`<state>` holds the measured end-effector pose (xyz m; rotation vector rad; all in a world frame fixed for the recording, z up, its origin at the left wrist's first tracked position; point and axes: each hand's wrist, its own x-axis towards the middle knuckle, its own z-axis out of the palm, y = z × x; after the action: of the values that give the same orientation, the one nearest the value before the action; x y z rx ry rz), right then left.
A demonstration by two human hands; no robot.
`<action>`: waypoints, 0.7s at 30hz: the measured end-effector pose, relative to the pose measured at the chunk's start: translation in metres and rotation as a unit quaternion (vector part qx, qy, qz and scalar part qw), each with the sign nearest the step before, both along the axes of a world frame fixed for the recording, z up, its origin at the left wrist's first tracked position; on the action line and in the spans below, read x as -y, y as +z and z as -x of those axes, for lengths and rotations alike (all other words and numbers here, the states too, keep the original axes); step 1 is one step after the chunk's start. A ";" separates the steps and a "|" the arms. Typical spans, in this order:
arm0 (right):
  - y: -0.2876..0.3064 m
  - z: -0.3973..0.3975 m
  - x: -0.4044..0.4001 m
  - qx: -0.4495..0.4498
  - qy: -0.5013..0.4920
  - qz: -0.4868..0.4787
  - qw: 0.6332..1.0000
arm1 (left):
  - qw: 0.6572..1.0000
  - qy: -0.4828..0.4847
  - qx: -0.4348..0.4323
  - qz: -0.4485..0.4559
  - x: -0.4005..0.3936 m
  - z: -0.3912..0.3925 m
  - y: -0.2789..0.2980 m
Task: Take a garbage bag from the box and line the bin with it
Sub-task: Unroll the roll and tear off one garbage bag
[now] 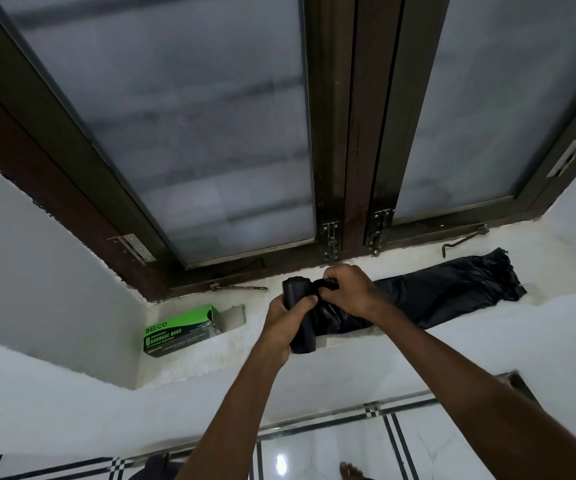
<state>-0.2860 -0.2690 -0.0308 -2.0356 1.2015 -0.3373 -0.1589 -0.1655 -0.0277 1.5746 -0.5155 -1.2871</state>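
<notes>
Tiled floor (314,455) lies nearest, below a white sill (210,355) under 2 frosted window panes (182,133). Left hand (284,322) has its grip closed round the black roll (297,306), thumb across the front. Right hand (345,292), touching it on the right, pinches the unrolled bag (452,289) where it leaves the roll; that bag trails away to the right along the sill. Left of both grips sits the green box (182,330), open at its right end. No bin shows. To tear cleanly, I would hold the roll firm, find the perforation and pull the 2 grips apart along it.
</notes>
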 end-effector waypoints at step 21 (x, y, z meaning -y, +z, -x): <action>0.009 -0.018 -0.005 -0.029 -0.065 0.001 0.997 | 0.999 0.019 -0.024 0.030 0.001 0.001 0.002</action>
<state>-0.2685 -0.2639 -0.0218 -1.9846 1.3741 -0.3436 -0.1598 -0.1667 -0.0255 1.4939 -0.4867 -1.2665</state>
